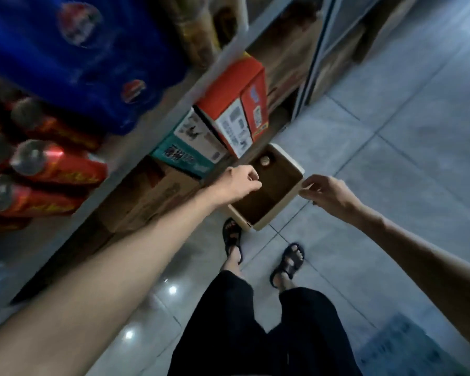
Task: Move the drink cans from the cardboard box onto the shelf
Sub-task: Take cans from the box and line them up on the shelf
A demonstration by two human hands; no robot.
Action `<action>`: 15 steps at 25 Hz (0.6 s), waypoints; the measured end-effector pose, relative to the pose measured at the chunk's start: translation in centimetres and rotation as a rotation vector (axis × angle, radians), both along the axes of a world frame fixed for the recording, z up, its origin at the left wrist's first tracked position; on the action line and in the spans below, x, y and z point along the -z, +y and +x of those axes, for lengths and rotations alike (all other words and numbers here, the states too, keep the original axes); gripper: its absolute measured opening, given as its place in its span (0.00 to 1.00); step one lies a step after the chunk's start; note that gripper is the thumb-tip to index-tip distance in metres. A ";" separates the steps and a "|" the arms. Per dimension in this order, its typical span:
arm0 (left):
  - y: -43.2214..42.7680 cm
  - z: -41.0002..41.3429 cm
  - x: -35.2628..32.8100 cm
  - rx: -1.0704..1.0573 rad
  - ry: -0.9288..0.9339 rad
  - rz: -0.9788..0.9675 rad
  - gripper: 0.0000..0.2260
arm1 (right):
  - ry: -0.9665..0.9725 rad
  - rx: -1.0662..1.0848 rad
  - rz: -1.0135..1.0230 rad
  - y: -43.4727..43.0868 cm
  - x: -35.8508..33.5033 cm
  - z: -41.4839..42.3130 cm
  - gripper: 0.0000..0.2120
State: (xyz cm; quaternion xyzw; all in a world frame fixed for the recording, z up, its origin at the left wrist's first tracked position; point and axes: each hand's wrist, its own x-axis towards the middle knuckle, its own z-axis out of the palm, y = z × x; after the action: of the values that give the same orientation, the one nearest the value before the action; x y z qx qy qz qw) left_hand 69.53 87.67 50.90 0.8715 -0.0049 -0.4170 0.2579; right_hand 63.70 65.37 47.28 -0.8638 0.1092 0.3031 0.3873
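An open cardboard box (288, 189) stands on the tiled floor below me. One drink can (265, 160) stands upright in its far corner; the rest of the inside looks bare. My left hand (240, 180) hovers over the box's left rim, fingers loosely curled, holding nothing. My right hand (324, 192) is at the right rim, its fingertips touching or pinching the edge. Several red cans (57, 165) lie in a row on the shelf (136, 156) at the left.
A blue shrink-wrapped pack (73, 58) sits above the red cans. Red, white and teal cartons (228, 115) and brown boxes (149, 196) crowd the lower shelf beside the box. My sandalled feet (261, 248) stand just behind it.
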 end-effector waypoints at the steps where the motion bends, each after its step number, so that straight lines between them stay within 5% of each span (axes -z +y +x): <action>1: -0.7 0.8 3.7 0.027 0.010 0.053 0.13 | 0.007 0.053 -0.026 -0.6 3.3 0.2 0.07; 9: -0.9 4.9 38.8 0.062 0.112 0.276 0.31 | 0.039 0.060 -0.121 3.6 38.7 2.6 0.21; 15: 1.6 6.2 56.3 0.215 -0.072 0.524 0.43 | -0.166 -0.092 -0.292 6.9 58.3 8.4 0.35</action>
State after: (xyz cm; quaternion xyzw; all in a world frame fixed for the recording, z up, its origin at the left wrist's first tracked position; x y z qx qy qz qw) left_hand 75.72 89.29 -5.42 0.9172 0.0015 -0.3979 -0.0223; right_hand 72.12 72.30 -11.04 -0.9370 0.0802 0.2290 0.2515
